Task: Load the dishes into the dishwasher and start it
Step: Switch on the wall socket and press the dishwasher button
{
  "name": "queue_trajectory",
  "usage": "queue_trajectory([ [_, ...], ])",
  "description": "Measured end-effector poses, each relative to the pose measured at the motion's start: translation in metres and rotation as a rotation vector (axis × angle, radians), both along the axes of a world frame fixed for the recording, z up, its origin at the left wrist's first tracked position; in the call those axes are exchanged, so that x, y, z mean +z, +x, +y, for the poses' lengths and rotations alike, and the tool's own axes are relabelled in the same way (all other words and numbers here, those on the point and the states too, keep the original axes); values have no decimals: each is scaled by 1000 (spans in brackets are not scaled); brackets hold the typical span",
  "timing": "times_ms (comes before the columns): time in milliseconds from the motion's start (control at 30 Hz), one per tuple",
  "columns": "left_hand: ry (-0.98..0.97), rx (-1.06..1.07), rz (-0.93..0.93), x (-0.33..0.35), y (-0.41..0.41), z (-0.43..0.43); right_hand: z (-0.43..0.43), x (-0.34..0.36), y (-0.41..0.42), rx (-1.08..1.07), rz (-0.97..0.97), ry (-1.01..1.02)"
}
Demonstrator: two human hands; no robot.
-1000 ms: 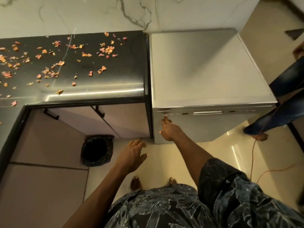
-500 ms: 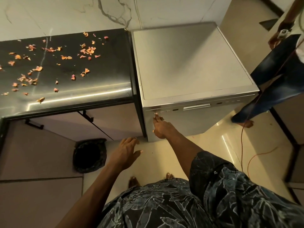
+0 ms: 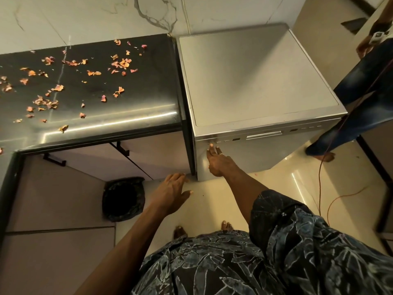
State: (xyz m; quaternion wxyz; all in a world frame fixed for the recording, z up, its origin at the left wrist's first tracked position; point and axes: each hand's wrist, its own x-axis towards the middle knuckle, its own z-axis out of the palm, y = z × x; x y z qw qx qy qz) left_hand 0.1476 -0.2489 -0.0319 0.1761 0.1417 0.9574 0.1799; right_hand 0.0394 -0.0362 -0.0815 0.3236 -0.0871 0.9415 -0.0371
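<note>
A silver freestanding dishwasher (image 3: 255,81) stands right of the dark counter, its door closed. Along the door's top edge runs a control strip (image 3: 263,136) with small buttons and a display. My right hand (image 3: 218,161) reaches up to the strip's left end, an outstretched fingertip pressing a button there. A ring shows on one finger. My left hand (image 3: 172,191) hovers lower and to the left, fingers spread and relaxed, holding nothing. No dishes are visible.
The dark counter (image 3: 136,99) is strewn with several dried petals. A black-lined bin (image 3: 123,199) sits on the floor under it. Another person's jeans-clad legs (image 3: 357,116) stand at the right, with an orange cable (image 3: 323,179) trailing across the tiles.
My right fingertip stays on the left button of the control strip. The view has shifted slightly; the other person has stepped closer at the right.
</note>
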Motion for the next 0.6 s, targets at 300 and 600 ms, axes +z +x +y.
queue_trajectory([
  [300,1,-29,39,-5,16,2,-25,29,6,-140,60,-89],
  [600,-66,-9,58,-5,20,53,18,17,96,-140,145,-233],
])
